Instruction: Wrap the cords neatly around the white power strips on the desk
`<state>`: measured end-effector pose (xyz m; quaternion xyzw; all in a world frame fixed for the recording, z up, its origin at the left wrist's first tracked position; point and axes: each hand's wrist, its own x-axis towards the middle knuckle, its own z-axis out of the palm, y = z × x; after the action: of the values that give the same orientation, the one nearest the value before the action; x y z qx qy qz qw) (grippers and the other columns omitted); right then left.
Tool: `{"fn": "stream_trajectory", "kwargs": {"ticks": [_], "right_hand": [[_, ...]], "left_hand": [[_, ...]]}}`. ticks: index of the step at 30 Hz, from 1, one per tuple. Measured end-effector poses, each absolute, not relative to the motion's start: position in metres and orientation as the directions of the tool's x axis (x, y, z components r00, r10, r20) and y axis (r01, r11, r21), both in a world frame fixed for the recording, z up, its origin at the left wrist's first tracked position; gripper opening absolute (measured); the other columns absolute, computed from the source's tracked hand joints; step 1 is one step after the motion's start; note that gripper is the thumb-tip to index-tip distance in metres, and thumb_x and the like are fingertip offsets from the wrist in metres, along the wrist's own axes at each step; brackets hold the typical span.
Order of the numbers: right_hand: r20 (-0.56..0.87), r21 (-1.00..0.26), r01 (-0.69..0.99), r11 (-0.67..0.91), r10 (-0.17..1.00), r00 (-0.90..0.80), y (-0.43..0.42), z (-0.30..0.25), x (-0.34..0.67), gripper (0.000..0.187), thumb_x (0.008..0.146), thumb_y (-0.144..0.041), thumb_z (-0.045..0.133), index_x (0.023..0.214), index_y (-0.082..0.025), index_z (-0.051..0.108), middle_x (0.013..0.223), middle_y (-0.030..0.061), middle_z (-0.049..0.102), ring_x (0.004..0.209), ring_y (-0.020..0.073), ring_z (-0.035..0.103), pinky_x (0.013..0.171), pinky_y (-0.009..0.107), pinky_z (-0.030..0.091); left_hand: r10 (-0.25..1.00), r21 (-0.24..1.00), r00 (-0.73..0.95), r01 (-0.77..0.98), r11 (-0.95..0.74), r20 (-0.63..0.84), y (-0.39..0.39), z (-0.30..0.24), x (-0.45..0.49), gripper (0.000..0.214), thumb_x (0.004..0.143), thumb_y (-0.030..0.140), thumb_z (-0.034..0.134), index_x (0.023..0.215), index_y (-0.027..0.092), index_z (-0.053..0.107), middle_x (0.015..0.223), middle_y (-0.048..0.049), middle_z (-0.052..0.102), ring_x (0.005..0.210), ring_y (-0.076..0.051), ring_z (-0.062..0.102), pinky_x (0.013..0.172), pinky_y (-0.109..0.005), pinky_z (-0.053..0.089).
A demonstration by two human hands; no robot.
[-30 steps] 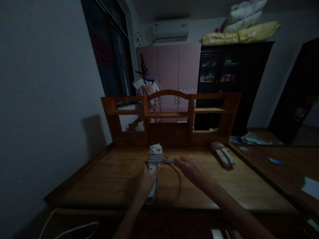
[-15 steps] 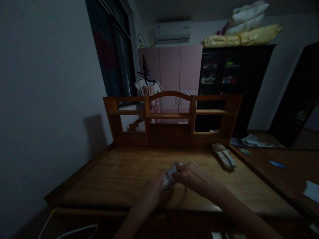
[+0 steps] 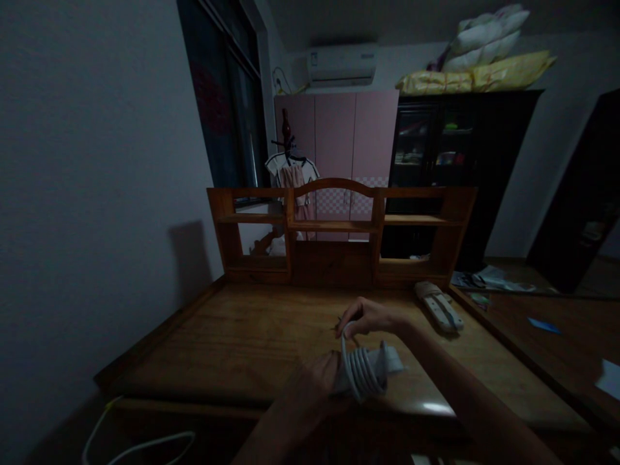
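Above the wooden desk, my left hand is closed round one end of a white block, its kind unclear, with a pale cable wound in several turns about its middle. The block's other end sticks out to the right of the coils. Just above, the fingers of my right hand pinch a length of the cable that rises from the turns. Its thin dark tip seems to show by the fingertips. Toward the right back of the desk lies a long white device with a band across it.
A wooden shelf unit stands along the desk's back edge. The wall borders the left side. At the lower left hangs a white cord. To the right, a lower wooden surface bears a blue card and papers.
The wound block has turned and come nearer and to the right, so its coils now face me. My right hand has lifted off the coils, drawing a length of cable up.
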<state>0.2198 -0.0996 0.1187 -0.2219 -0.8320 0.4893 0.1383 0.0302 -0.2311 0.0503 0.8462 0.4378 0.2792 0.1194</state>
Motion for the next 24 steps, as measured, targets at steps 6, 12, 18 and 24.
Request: {"fn": "stream_trajectory", "kwargs": {"ticks": [6,12,18,24], "right_hand": [[0.156,-0.879,0.193,0.437,0.644,-0.749,-0.094,0.085,0.207,0.029,0.074,-0.038,0.065,0.081,-0.011,0.07,0.07,0.0042,0.063,0.06,0.0122,0.052,0.058,0.024,0.044],[0.258,-0.814,0.257,0.52,0.721,-0.643,-0.088,0.077,0.188,0.017,0.072,-0.024,0.058,0.084,-0.013,0.064,0.077,0.0015,0.061,0.068,0.0122,0.051,0.061,0.021,0.042],[0.237,-0.735,0.414,0.538,0.775,-0.586,-0.089,0.07,0.185,0.013,0.067,-0.017,0.053,0.056,-0.012,0.055,0.051,-0.0034,0.045,0.051,0.0077,0.04,0.047,0.018,0.025],[0.218,-0.711,0.474,0.519,0.804,-0.554,-0.089,0.065,0.188,0.016,0.068,-0.019,0.052,0.054,-0.012,0.055,0.048,-0.0035,0.04,0.051,0.0083,0.037,0.047,0.02,0.022]], "left_hand": [[0.856,0.626,0.14,0.626,-0.465,0.497,-0.222,0.059,0.03,0.052,0.073,0.031,0.068,0.12,0.016,0.051,0.11,-0.0136,0.065,0.096,-0.026,0.064,0.079,-0.034,0.051],[0.911,0.883,-0.186,0.376,-0.281,0.369,-0.205,0.062,0.036,0.048,0.068,0.043,0.073,0.106,0.018,0.059,0.095,-0.0067,0.07,0.083,-0.022,0.068,0.068,-0.026,0.053],[0.984,0.996,-0.155,-0.013,-0.085,0.082,-0.183,0.05,0.034,0.056,0.068,0.049,0.072,0.107,0.014,0.052,0.082,-0.0081,0.068,0.059,-0.019,0.067,0.052,-0.028,0.054],[0.994,0.991,-0.075,-0.093,-0.092,0.085,-0.179,0.043,0.032,0.055,0.068,0.048,0.073,0.105,0.016,0.049,0.074,-0.0037,0.065,0.055,-0.018,0.065,0.05,-0.029,0.055]]}}
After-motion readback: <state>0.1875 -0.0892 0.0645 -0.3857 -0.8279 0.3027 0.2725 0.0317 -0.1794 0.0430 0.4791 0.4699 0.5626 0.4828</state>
